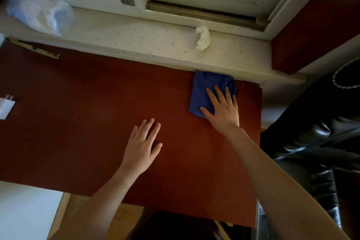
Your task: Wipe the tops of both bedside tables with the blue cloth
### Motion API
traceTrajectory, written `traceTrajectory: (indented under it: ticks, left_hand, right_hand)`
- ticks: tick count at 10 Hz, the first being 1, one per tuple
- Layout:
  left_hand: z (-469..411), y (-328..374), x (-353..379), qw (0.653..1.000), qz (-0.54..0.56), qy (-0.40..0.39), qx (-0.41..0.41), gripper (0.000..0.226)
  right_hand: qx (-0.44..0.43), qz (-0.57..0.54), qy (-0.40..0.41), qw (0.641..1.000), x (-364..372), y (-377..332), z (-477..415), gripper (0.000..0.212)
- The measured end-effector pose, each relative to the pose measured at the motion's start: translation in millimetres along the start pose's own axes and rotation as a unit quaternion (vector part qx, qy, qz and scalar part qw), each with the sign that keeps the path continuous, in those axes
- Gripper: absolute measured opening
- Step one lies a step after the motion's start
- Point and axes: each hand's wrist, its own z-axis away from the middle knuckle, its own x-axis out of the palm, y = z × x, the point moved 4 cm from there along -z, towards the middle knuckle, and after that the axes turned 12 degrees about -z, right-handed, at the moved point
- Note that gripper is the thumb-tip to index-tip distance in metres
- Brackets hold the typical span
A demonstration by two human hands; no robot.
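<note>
Your right hand lies flat, grip spread wide, fingers pressing the blue cloth onto the worktop at its far right corner, against the windowsill. The cloth is folded and slightly bunched. Your left hand rests open-palmed, grip spread, on bare wood.

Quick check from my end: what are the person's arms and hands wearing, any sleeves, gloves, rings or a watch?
Nothing worn that shows. The left hand and right hand are bare, with no gloves, and no rings can be made out. Both forearms are bare to the frame's bottom edge: no sleeves, watch or bracelet in view.
</note>
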Motion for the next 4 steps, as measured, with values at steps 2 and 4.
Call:
traceTrajectory:
  ticks: [2, 4]
  left_hand:
    - [-9.2, -2.7, -64.9, 0.987, 0.142, -0.06, -0.047, 0.057]
    - [6.4, -5.6, -224.8, 0.959, 0.244, 0.145, -0.021, 0.04]
  right_hand:
    - [0.026, -0.268, 0.098, 0.958, -83.7, -8.7, 29.9, 0.053]
    - [-0.067, -0.362, 0.209, 0.906, -248.4, -60.2, 133.4, 0.034]
